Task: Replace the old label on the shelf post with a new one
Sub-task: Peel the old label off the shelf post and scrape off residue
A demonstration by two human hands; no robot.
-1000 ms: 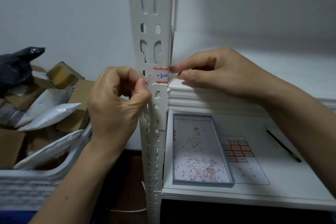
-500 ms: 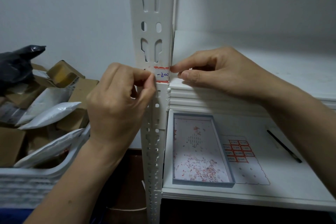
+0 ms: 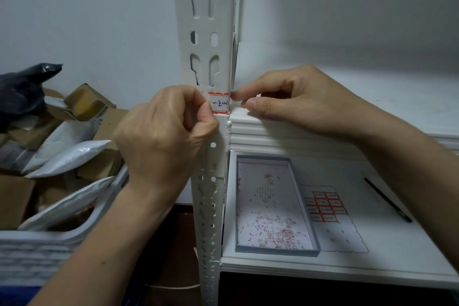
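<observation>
Where the white slotted shelf post (image 3: 207, 62) meets the front edge of the upper shelf (image 3: 372, 97), a small label (image 3: 219, 103) sits on the post's face — white with a red border along its top and bottom and blue handwriting across the middle. In the head view the left hand (image 3: 164, 136) is curled against the post from the left, its thumb and forefinger pinched together at the label's left edge and covering that part of it; whether the grip has the label's edge between the fingertips or only presses on it cannot be told. The right hand (image 3: 295, 102) rests along the upper shelf's edge, fingers loosely curled, forefinger tip touching the label's right edge at the post's corner, with nothing visibly held. On the lower shelf (image 3: 397, 243), just right of the post, lies a shallow blue-rimmed tray (image 3: 315, 252) scattered with small red and white paper scraps. Beside the tray lies a sheet of red-bordered labels (image 3: 325, 206), and farther right a dark pen (image 3: 387, 200). Left of the post, a white crate (image 3: 32, 251) holds cardboard boxes and white mailer bags — a black plastic bag (image 3: 22, 89) lies behind them.
</observation>
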